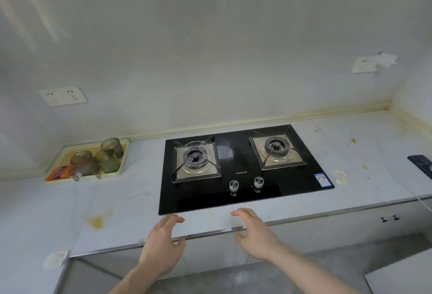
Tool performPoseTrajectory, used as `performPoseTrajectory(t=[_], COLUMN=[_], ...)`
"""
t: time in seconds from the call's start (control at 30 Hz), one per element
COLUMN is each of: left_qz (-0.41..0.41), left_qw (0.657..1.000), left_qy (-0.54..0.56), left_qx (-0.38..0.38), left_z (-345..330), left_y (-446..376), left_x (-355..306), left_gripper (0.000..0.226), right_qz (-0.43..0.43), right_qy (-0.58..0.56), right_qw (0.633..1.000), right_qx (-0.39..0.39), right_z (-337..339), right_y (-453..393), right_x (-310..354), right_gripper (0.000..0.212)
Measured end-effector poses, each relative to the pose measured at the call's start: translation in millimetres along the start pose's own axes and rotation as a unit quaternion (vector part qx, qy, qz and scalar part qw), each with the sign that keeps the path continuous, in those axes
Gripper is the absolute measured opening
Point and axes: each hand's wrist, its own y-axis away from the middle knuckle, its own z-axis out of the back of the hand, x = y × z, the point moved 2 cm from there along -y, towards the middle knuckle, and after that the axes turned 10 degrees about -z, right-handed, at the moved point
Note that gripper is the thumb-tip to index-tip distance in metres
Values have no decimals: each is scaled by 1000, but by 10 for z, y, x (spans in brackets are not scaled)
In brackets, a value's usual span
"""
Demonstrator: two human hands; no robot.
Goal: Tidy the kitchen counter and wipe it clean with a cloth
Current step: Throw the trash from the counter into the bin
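At the far left, on the pale grey marble-patterned kitchen counter (131, 190), a shallow cream rectangular plastic tray (121, 167) sits against the white wall and holds three tinted ribbed glass mugs (102, 158), two lying on their sides with handles toward the front and one more upright at the back, next to a flat orange packet (59, 173) in the tray's front left corner. On the wall above the tray is a white double wall socket (63, 95). Nearer the front edge, a yellowish smeared stain (98, 220) marks the counter, well apart from the tray. In the middle, a black glass two-burner gas hob (238, 172) is set into the counter, with two silver round knobs (233, 185) along its front. Just in front of the hob, the left hand (161, 247) hovers over the counter's metal-trimmed front edge, fingers spread and loosely curved, holding nothing; the right hand (253, 233) is beside it, palm turned inward, fingers likewise open and empty. Right of the hob lie a small stained white paper scrap (340, 177) and scattered yellow spots (353, 140). A dark blue flat object (420, 165) is cut off at the right edge, and a second white socket (364, 64) sits on the wall above. No cloth is visible anywhere
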Motion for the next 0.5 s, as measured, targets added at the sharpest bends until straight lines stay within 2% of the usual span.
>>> performPoseTrajectory(t=[0.17,0.37,0.5], left_qz=[37,57,56], left_qw=[999,998,998], left_qy=[-6,-5,6], left_qx=[-4,-23,-17], left_z=[208,420,264], left_y=[334,457,509], left_x=[243,416,359], left_gripper=[49,52,52], right_qz=[26,28,5], right_qy=[6,7,-4], right_qw=[999,999,999], right_qx=[25,32,37], right_z=[-289,-324,-293], right_y=[42,-81,15], right_x=[247,581,394], right_gripper=[52,53,55])
